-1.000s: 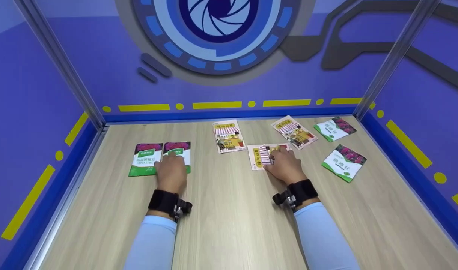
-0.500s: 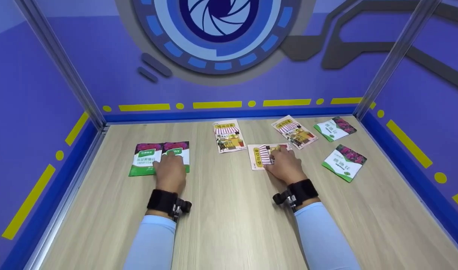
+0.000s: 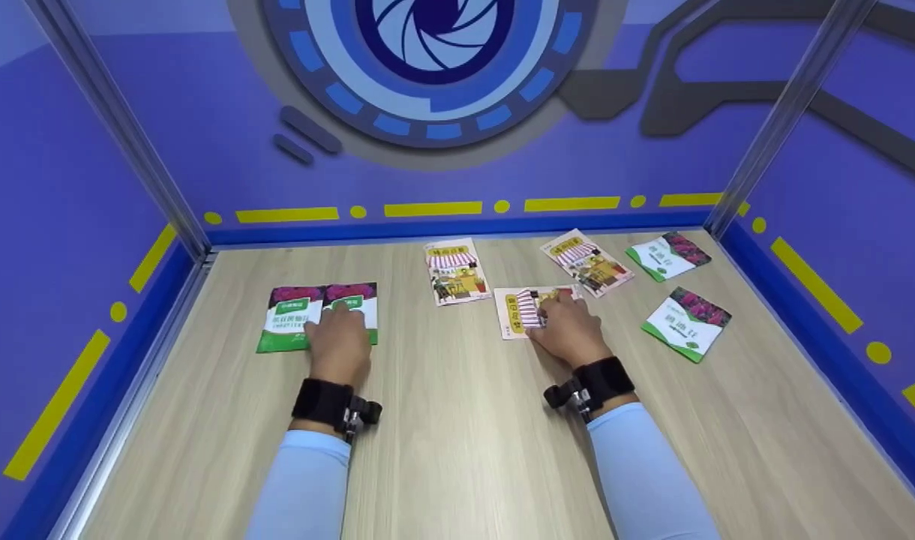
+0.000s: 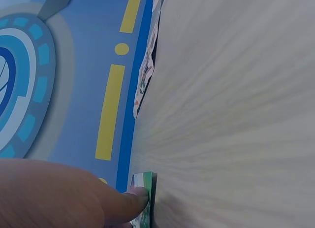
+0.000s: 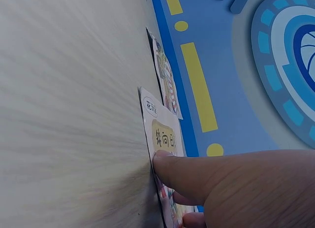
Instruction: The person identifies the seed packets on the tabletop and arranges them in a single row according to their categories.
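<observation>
Pressing a green packet with the left hand, a pink packet with the right hand, both flat on the tabletop.
Grip loose on both: thumb and fingers spread over the packet faces, some left fingertips hidden. Green packet sits side by side with its twin packet. Pink packet lies sideways, tilted packet just behind, straighter packet behind-left. 2 green-white packets farther right.

“向日” on pink packet, other lettering blurred
</observation>
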`<state>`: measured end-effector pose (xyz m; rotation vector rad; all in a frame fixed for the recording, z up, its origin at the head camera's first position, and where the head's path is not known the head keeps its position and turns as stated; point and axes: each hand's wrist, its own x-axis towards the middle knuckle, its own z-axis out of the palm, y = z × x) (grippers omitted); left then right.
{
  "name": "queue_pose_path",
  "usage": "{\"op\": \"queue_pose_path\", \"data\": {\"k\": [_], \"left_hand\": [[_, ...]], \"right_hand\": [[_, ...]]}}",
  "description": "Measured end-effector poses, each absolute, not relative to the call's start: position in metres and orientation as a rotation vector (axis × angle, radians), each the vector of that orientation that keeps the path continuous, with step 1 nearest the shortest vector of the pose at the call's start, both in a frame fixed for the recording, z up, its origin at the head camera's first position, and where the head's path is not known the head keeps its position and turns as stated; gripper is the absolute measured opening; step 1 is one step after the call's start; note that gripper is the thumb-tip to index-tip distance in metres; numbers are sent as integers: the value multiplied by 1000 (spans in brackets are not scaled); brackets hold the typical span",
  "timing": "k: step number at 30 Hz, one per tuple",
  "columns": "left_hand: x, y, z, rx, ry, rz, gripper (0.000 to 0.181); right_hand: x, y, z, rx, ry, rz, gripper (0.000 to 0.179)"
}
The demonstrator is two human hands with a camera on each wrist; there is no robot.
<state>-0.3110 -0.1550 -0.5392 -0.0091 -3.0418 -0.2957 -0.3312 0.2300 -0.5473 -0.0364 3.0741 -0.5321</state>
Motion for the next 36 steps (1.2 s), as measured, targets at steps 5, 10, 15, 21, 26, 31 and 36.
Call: {"op": "queue_pose_path", "data": {"k": [5,10,15,21,26,31,36], "left_hand": [[-315,-149,-535,-11,-2947,-390,26],[-319,-124,-528,-159,-2895,-480,32],[-324,-82,-520,-344,-2956,-484,40],[-337,-39,-523,-517,-3037,-475,53],[-344,-28,-537,-613,-3087,-380,63],[-348,-32,-547,-575,-3095,-330,63],[-347,-40,-546,-497,-3071,-236,47]], "right_hand": [[-332,229,-545,-25,3064,-543,54],[-333,229,-545,-13,3052,-538,55],[-333,230,-545,-11,3054,-548,52],[-333,231,-545,-6,3056,-554,50],[-332,231,-548,-14,3058,-551,51],[-332,230,-549,-37,3077,-550,51],[-332,232,-549,-48,3087,-550,47]]}}
